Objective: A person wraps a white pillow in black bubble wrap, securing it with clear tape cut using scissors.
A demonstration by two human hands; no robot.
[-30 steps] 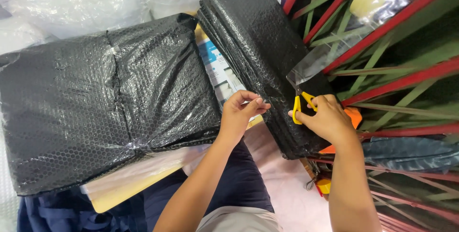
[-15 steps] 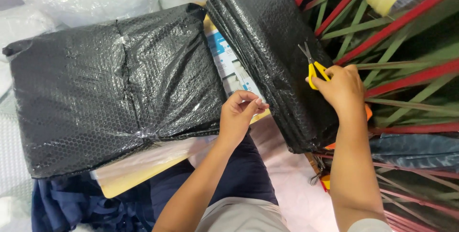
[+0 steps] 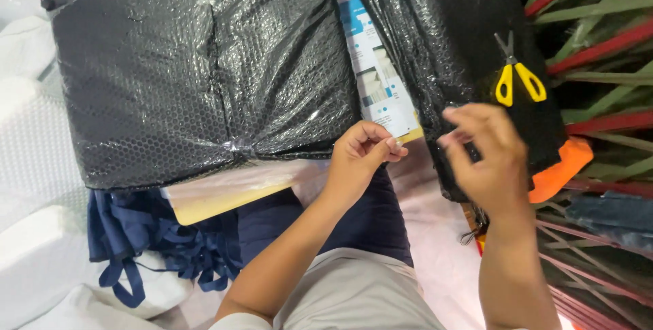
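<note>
Starting far left: large black bubble-wrapped parcel (image 3: 197,71) sat on a tan flat board (image 3: 224,201), taped seam down its middle. Printed white-and-blue sheet (image 3: 374,78) showed in the gap between parcel and folded stack of black bubble wrap (image 3: 442,51). Left hand (image 3: 360,156) hovered at the sheet's lower edge, fingertips pinched together; anything held was too small to tell. Right hand (image 3: 486,160) was blurred, fingers loosely spread, empty, over the stack's lower end. Yellow-handled small scissors (image 3: 515,75) lay closed on the stack's right edge, just above the right hand, not touching it.
</note>
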